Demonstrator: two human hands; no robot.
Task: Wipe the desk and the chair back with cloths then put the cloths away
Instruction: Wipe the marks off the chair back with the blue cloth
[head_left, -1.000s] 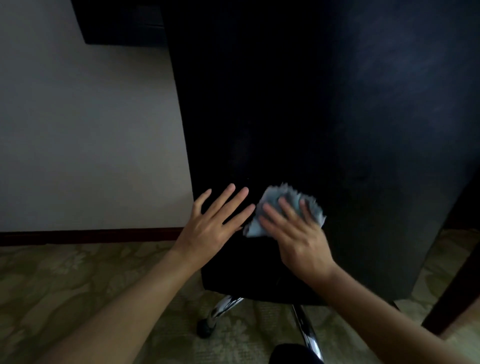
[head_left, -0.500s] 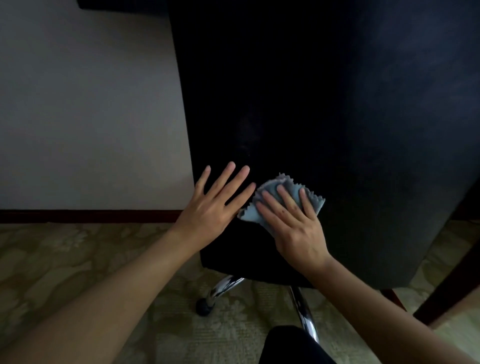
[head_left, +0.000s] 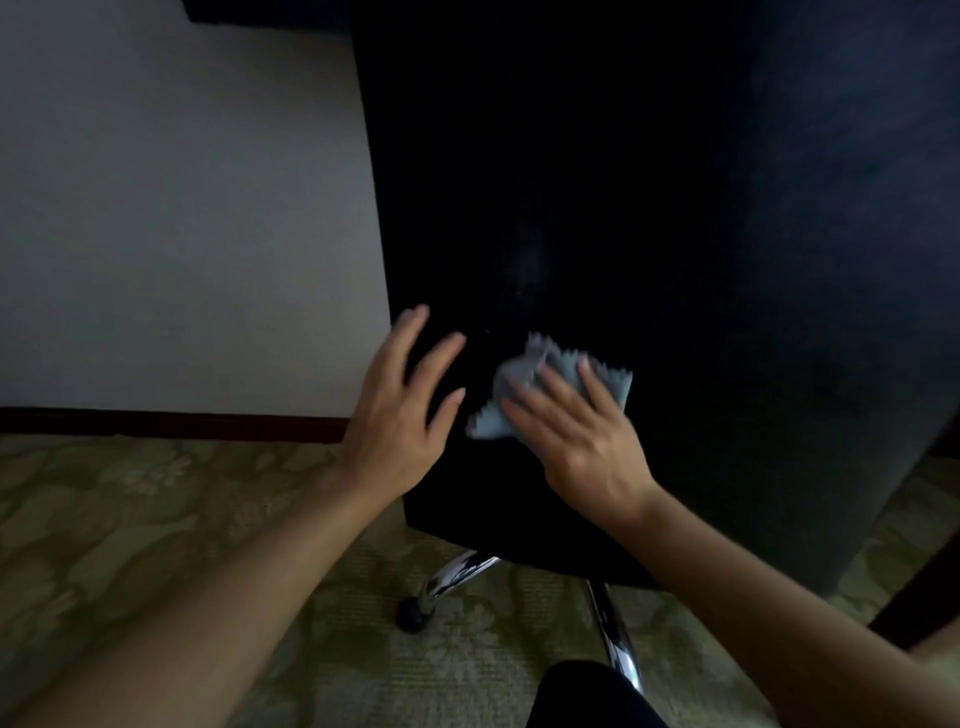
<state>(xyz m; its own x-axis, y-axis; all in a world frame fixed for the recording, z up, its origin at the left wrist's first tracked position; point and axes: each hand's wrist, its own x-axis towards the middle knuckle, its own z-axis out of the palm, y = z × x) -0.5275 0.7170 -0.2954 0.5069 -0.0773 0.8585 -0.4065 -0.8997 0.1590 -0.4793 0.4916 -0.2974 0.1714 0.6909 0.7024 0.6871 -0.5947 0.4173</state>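
chair back: big black upholstered chair back, fills most of the view, rising up and away from both hands
floor: olive-green floral patterned carpet under the arms, dark baseboard behind the left hand
chair base: shiny chrome legs with a black caster, below the wrists
left hand: left hand with fingers straight and fanned out, at the chair back's left edge just beside the cloth; bit blurry, can't tell if it actually touches the fabric
right hand: right hand lies flat, fingers spread, pressing the cloth onto the chair back
cloth: small light-blue microfibre cloth with zigzag edges, crumpled under the right hand's fingers, poking out toward the left hand
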